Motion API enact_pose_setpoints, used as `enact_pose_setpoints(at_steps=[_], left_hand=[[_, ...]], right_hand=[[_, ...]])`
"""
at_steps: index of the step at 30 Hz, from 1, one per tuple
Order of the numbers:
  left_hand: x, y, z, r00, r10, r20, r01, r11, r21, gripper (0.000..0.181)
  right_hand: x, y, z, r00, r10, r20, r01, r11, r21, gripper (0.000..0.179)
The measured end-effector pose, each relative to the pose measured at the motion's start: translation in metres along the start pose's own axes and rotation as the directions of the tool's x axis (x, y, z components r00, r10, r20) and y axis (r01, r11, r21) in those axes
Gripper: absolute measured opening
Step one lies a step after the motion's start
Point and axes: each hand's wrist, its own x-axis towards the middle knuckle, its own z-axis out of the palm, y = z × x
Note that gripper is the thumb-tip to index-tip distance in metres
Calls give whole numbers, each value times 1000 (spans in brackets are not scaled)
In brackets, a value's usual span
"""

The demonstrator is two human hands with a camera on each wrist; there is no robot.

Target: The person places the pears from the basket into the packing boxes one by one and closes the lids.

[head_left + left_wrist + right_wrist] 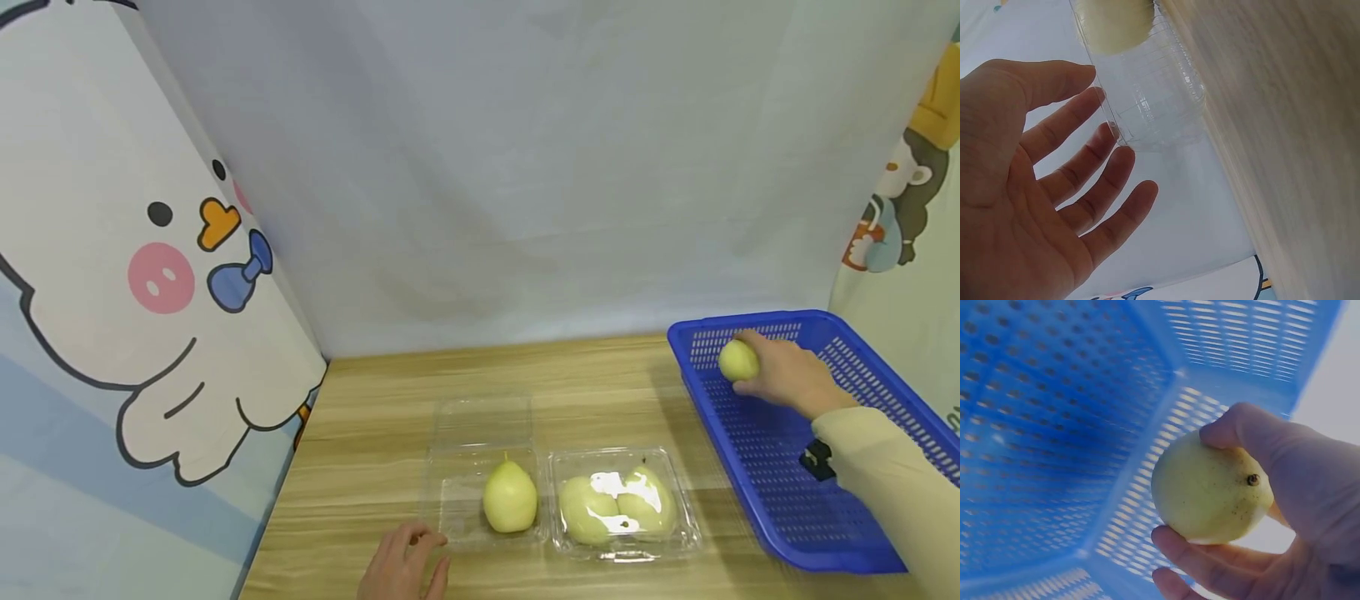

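Over the blue plastic basket (780, 542), my right hand (791, 375) grips a yellow-green pear (1210, 490) between thumb and fingers. No other fruit shows in the basket. My left hand (405, 562) is at the near left corner of a clear plastic clamshell box (457, 508), its fingers loosely bent and spread. In the left wrist view the fingertips (1124, 156) are at the box's edge; whether they touch it I cannot tell. One pear (510, 498) stands in the right part of that box, whose lid lies open toward the back.
Right beside the open box sits a closed clear clamshell (624, 546) with two pears inside. Both boxes rest on a wood-grain table (360, 433). A pale cloth (510, 183) hangs behind, with cartoon-printed panels (97, 250) at the sides.
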Motion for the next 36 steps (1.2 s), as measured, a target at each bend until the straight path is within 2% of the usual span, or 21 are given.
enact_pose_setpoints(at_steps=[7, 11, 15, 19, 26, 31, 36], left_hand=[[0, 0, -2, 1000, -19, 13, 19, 1000, -13, 29], [2, 2, -4, 998, -40, 40, 40, 999, -2, 27], [2, 4, -4, 997, -54, 52, 54, 999, 5, 26], [3, 4, -4, 997, -52, 51, 52, 999, 0, 25], [3, 3, -6, 997, -55, 50, 55, 998, 1, 26], [2, 2, -3, 998, -41, 36, 41, 999, -2, 26], [-1, 0, 0, 1000, -11, -5, 11, 1000, -2, 29]], right_hand=[[0, -32, -31, 989, -29, -145, 28, 1000, -9, 83], [-1, -63, -43, 975, -88, -203, 93, 996, 15, 80], [-2, -97, -47, 957, -168, -235, 176, 984, 11, 77], [-4, -133, -46, 945, -240, -222, 248, 969, 9, 75], [-8, -196, -29, 929, -343, -137, 354, 933, 64, 77], [-15, -235, -14, 900, -417, -128, 429, 898, 92, 78], [-25, -268, 1, 875, -469, -121, 480, 873, 87, 78]])
